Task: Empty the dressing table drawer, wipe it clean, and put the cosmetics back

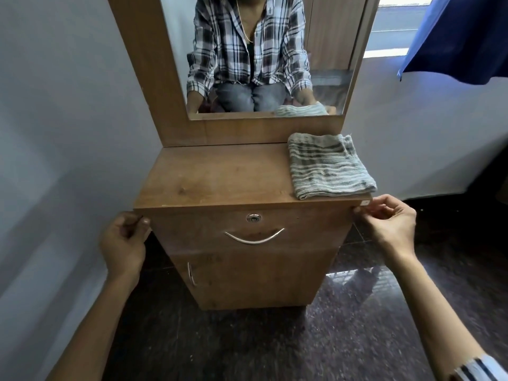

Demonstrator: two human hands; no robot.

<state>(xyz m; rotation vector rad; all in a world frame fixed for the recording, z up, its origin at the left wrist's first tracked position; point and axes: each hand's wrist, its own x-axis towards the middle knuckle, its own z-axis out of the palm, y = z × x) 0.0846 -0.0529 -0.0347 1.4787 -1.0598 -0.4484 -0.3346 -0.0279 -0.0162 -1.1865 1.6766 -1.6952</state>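
Your way to the drawer handle (254, 237) lies open between both hands; the folded towel (328, 166) fills the tabletop's (214, 177) far right, the left stays bare.

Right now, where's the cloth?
In the head view the folded cloth lies on the back right of the tabletop, below the mirror and just beyond the right hand.

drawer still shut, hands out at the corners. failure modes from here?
1. Both the left hand and right hand sit at the tabletop's front corners, off the drawer handle; tugging there likely shifts the cabinet instead of opening the drawer.
2. The folded cloth overhangs the right front edge and could get knocked off.
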